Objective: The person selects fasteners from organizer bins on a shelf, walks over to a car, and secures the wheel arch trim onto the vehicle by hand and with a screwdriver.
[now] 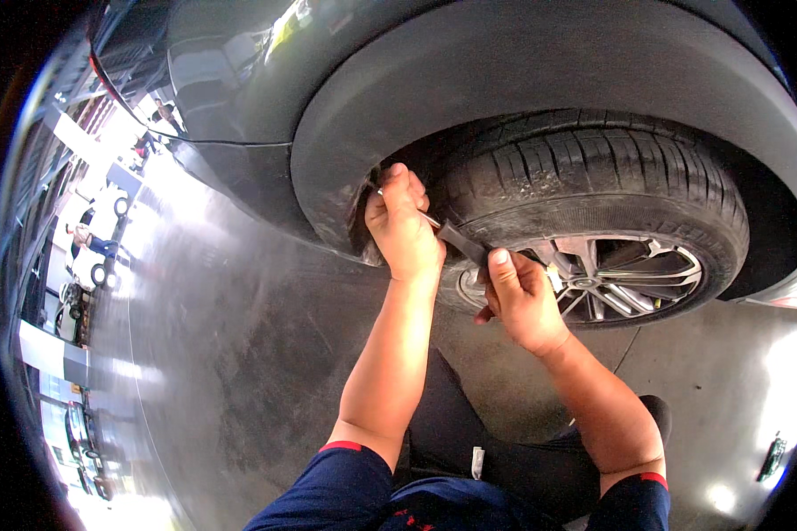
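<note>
A hand tool with a black handle and a thin metal shaft lies slantwise between my hands; whether it is a ratchet or a screwdriver I cannot tell. My left hand is closed around its shaft, up against the edge of the dark grey wheel arch trim. The tool's far end is mostly hidden by these fingers. Lower right, my right hand grips the handle's end, thumb on top. Just beyond that hand is the car's wheel, with a black tire and a spoked alloy rim.
The car's grey bumper curves above and left of the arch. Polished grey floor spreads beneath. Parked vehicles and a person stand far off at left. A small dark object sits on the floor at far right.
</note>
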Action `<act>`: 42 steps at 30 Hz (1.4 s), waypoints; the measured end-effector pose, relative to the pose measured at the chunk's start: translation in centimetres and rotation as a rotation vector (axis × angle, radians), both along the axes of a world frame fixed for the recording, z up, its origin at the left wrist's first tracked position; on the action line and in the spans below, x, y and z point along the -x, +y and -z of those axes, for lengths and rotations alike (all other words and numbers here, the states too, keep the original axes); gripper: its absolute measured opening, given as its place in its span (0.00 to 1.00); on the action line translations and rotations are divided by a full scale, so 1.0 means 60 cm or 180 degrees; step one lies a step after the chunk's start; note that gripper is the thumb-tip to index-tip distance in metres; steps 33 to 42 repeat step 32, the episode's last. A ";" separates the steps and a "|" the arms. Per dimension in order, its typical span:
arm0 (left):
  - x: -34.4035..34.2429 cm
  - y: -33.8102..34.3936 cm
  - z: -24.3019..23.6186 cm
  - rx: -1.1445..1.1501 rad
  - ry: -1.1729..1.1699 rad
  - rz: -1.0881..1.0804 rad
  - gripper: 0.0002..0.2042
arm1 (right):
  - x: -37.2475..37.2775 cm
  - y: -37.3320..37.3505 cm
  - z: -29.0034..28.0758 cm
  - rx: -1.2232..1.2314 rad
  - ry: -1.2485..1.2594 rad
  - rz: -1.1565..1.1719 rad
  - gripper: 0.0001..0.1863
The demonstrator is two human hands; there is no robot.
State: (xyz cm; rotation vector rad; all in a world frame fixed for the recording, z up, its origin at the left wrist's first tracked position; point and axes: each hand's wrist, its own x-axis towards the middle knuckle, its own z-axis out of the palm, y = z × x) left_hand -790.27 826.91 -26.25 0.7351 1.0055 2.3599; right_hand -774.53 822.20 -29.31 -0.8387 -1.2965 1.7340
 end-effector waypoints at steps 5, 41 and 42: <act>0.011 0.001 0.010 -0.0333 0.0308 0.0223 0.19 | -0.012 0.015 -0.013 0.0678 0.0092 -0.0270 0.31; 0.027 -0.001 0.042 -0.0685 0.1336 0.0494 0.17 | -0.039 0.029 0.018 0.0646 -0.0087 -0.0903 0.29; 0.027 -0.001 0.042 -0.0685 0.1336 0.0494 0.17 | -0.039 0.029 0.018 0.0646 -0.0087 -0.0903 0.29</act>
